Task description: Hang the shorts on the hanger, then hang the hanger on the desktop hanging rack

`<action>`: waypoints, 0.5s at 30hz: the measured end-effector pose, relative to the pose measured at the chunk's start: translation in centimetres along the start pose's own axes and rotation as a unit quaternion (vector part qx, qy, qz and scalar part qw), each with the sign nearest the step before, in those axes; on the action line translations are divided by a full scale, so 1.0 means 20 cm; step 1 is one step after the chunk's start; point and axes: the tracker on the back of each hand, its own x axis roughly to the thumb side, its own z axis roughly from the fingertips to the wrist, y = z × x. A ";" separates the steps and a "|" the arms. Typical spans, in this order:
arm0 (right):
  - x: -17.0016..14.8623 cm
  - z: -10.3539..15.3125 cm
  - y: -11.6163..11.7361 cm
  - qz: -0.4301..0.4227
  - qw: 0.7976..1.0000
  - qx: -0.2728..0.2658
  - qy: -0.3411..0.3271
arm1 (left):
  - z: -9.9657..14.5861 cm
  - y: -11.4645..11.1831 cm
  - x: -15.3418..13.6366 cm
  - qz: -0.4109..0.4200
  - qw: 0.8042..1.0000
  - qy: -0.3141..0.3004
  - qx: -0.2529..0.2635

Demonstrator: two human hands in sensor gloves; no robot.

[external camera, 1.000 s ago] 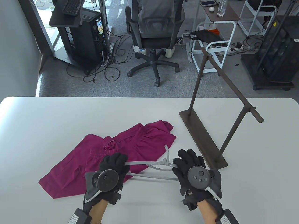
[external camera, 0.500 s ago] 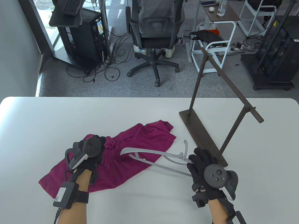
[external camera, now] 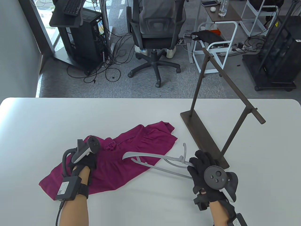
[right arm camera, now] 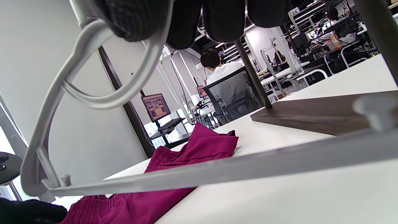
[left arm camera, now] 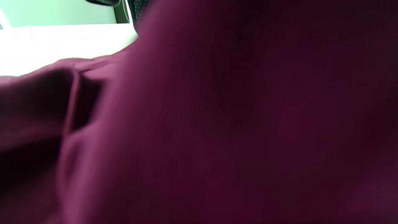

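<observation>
- The right hand (external camera: 203, 170) is gripping the grey plastic hanger (external camera: 162, 163) by one end, holding it above the white table (external camera: 141, 207).
- The left hand (external camera: 83, 160) is resting on the crumpled magenta shorts (external camera: 141, 141); its finger state cannot be told.
- The dark wooden hanging rack (external camera: 207, 141) is standing just beside the right hand.

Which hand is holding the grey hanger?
The right hand. Its gloved fingers wrap the grey hanger at one end, near the dark wooden rack. The left hand rests on the magenta shorts and is apart from the hanger.
</observation>
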 end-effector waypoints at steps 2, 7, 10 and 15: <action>0.00 0.00 0.00 0.002 1.000 0.000 0.001 | 0.00 -0.01 0.01 -0.001 1.000 -0.003 0.017; 0.01 0.00 0.00 0.004 1.000 0.001 0.002 | 0.06 0.06 0.03 -0.011 0.996 -0.006 0.084; 0.01 0.00 0.00 0.002 1.000 0.001 0.000 | 0.13 0.13 0.02 0.000 0.994 -0.016 0.107; 0.02 0.01 -0.01 -0.005 1.000 -0.002 -0.009 | 0.33 0.27 0.03 0.013 0.978 -0.045 0.202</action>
